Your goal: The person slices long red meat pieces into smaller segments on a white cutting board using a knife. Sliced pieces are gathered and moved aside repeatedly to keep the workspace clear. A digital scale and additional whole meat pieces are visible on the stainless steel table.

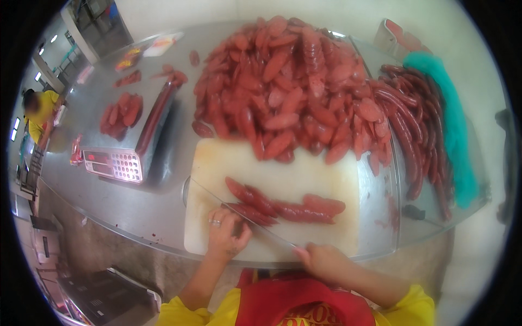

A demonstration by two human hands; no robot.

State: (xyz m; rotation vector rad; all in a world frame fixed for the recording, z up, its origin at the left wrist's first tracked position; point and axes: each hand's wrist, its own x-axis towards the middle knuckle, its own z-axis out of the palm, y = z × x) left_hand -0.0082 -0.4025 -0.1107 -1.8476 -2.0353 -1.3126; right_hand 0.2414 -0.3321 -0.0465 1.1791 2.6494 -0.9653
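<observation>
A long knife (263, 232) is gripped in my right hand (322, 259) at the board's near edge. Its thin blade runs up and left across a dark red sausage (251, 213). My left hand (227, 233), wearing a ring, has its fingers curled at that sausage's left end, close beside the blade. Just beyond lies another sausage length (250, 196), with cut sausage pieces (310, 211) to its right. All rest on a white cutting board (272, 157). A big heap of slant-cut sausage slices (293, 81) covers the board's far edge.
To the left stands a scale (117, 164) with sausage on its pan and slices (120, 114) beside it. Whole sausages (408, 119) are piled at right along a teal plastic bag (462, 146). A person (41, 111) in yellow stands at far left.
</observation>
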